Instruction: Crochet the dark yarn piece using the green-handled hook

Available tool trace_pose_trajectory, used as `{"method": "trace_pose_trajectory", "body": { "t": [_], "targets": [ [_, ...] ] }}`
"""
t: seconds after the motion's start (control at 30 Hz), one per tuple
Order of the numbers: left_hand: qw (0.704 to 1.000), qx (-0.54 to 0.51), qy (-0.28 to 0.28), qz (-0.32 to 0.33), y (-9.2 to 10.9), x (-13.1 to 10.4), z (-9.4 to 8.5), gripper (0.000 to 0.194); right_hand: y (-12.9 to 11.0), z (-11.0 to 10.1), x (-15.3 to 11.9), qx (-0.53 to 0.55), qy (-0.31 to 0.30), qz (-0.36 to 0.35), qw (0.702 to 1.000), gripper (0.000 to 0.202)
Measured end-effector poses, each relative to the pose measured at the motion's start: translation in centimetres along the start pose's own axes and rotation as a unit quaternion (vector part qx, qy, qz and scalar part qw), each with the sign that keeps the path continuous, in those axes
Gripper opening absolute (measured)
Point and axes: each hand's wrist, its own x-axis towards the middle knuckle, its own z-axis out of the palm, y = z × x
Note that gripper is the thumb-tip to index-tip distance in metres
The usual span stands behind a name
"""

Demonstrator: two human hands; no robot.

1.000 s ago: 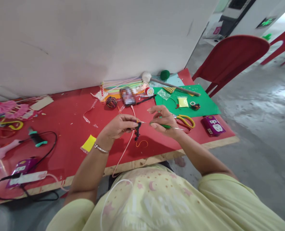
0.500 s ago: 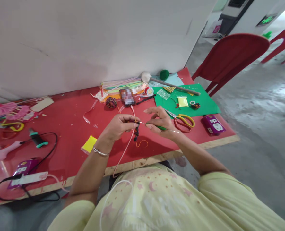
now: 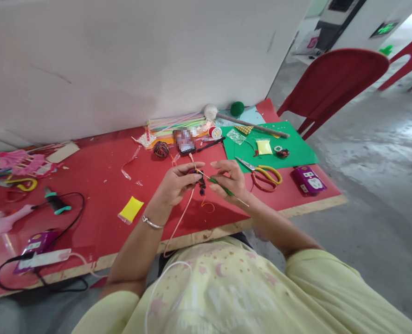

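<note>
2 hands | left (image 3: 173, 183), pinched: dark yarnwork (image 3: 202, 186) | right (image 3: 232, 177), half-curled: green-handled tool (image 3: 227, 190)

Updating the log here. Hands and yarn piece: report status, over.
Left hand pinching dark yarn piece. Right hand holding green-handled tool, metal tip at the piece. Pink cable running under left hand.

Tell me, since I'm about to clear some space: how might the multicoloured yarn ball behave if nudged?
The yarn ball looks round, so it would probably roll when pushed. Being wound from strands, it is likely light and slightly squashy. The phone lies close on its right in the view, so a push that way might soon be stopped.
</note>
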Motion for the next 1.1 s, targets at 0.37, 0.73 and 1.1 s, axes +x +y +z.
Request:
{"method": "trace_pose_trajectory", "body": {
  "t": [0.37,0.73,1.1],
  "targets": [
    [0.994,-0.019,0.076,0.072,-1.3,0.2,0.8,0.038,-1.6,1.8,-0.3,0.031,0.067,0.08,0.994,0.015],
    [0.952,0.145,0.193,0.19,-1.9,-0.8,1.6,0.033,-2.7,1.9,0.4,0.051,0.075,0.164,0.982,0.022],
    [0.978,0.078,0.122,0.151,-1.9,0.1,0.7,0.043,-2.7,2.0,0.7,0.082,0.061,0.185,0.977,0.026]
  ]
}}
